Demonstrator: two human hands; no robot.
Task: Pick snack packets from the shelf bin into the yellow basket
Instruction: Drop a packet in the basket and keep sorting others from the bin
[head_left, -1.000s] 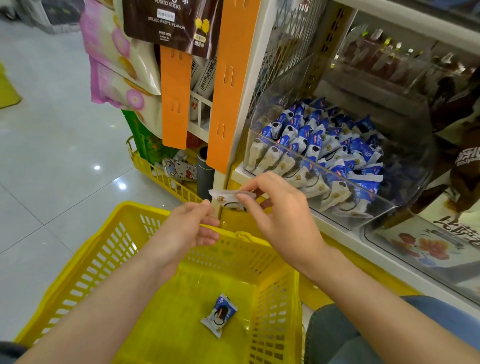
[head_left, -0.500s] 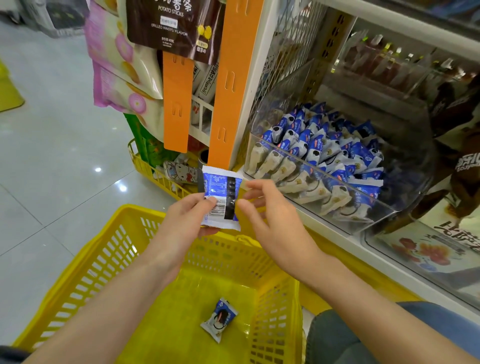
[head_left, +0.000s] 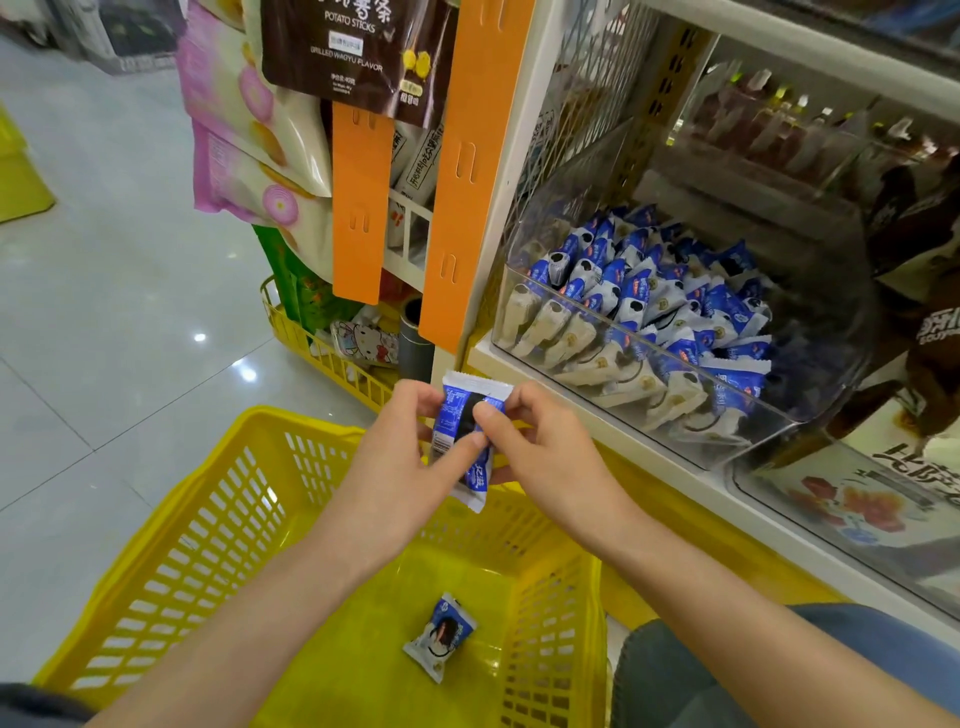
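Note:
I hold one blue-and-white snack packet (head_left: 464, 415) upright between both hands, above the far rim of the yellow basket (head_left: 218, 519). My left hand (head_left: 400, 457) pinches its left side and my right hand (head_left: 545, 447) pinches its right side. Another packet (head_left: 440, 643) of the same kind lies on the basket floor. The clear shelf bin (head_left: 779, 415) to the right is full of several such packets (head_left: 649, 301), standing in rows.
Two orange hanging strips (head_left: 467, 171) and bags of snacks (head_left: 249, 156) hang left of the shelf post. A smaller yellow wire basket (head_left: 311, 343) with goods sits on the floor behind. A second clear bin (head_left: 857, 509) stands at the lower right. Grey tiled floor spreads left.
The packet was flat and edge-on between my hands, then turned to show its back; now it stands upright, slightly lower and closer to the basket, both hands still on it.

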